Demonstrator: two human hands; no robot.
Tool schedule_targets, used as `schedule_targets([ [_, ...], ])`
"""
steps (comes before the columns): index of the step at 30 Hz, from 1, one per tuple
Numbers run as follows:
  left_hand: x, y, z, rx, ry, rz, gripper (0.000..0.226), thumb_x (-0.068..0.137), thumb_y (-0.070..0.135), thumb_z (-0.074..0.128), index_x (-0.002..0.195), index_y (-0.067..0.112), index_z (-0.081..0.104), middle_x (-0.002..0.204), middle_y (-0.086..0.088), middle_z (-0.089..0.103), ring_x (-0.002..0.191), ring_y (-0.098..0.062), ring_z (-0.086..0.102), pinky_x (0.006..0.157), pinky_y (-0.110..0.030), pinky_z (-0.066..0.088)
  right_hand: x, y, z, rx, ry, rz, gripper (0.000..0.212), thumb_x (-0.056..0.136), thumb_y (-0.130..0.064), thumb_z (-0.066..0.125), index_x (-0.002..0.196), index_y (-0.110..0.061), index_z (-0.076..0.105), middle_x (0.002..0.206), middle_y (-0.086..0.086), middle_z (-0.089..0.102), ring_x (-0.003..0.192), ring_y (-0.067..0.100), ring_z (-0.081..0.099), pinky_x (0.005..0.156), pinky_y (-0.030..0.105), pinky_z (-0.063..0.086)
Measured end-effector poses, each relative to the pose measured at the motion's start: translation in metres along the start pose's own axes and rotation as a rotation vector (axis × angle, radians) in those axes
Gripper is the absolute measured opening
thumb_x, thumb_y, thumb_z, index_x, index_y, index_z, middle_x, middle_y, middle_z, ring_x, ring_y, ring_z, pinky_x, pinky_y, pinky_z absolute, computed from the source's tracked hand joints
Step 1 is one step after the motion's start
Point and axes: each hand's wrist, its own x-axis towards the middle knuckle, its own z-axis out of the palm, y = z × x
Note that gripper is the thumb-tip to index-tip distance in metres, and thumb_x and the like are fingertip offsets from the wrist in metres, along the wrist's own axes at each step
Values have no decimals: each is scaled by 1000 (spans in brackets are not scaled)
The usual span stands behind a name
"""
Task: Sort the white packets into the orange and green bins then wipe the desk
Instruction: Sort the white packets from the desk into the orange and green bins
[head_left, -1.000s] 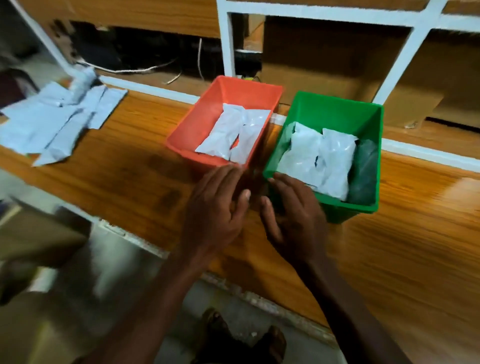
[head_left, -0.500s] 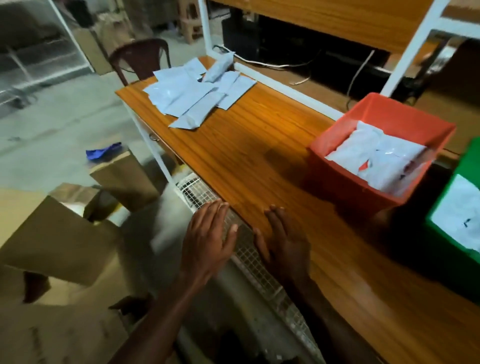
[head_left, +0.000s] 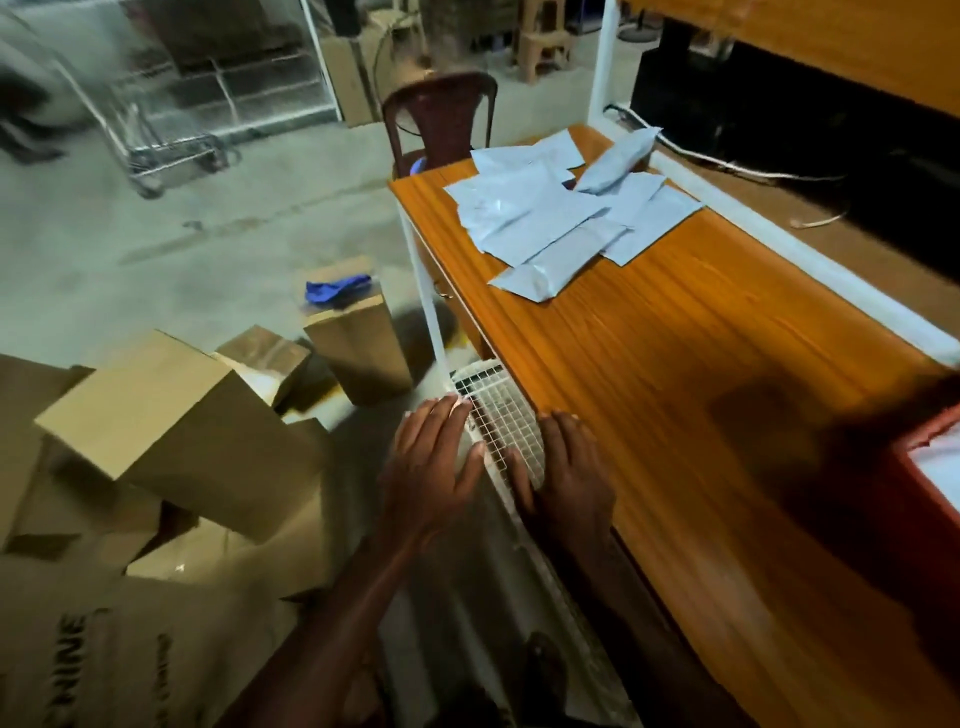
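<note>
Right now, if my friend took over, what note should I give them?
Left hand: empty, fingers spread flat, off the desk's near edge.
Right hand: empty, fingers spread, above the white wire grid at the desk edge.
White packets: a pile lies at the desk's far end, unsorted.
Orange bin: at the right edge, with some white in it. The green bin is out of view.
Left: sort the pile, then wipe.
</note>
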Motion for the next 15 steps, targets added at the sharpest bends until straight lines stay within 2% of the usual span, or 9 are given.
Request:
schedule_targets([
  [6, 61, -43, -5, 39, -73, -92, 60, 98, 51, 33, 145, 17, 48, 151, -5, 48, 141, -23, 42, 118, -43, 27, 68, -25, 46, 49, -9, 3, 55, 97, -52, 51, 133, -12, 57, 139, 14, 59, 130, 32, 54, 106, 50, 45],
  [9, 105, -76, 1, 11, -111, -88, 62, 98, 53, 31, 147, 19, 44, 153, -4, 45, 143, -23, 39, 119, -47, 28, 106, -37, 75, 27, 32, 47, 56, 98, -54, 46, 132, -11, 60, 139, 14, 59, 130, 32, 54, 106, 47, 45],
  [15, 207, -147, 15, -49, -216, 38, 62, 100, 57, 25, 153, 25, 32, 159, 0, 35, 148, -18, 28, 123, -44, 21, 186, -64, 122, -62, 81, 257, 62, 100, -61, 39, 142, -17, 51, 152, 9, 48, 141, 27, 42, 111, 50, 40],
])
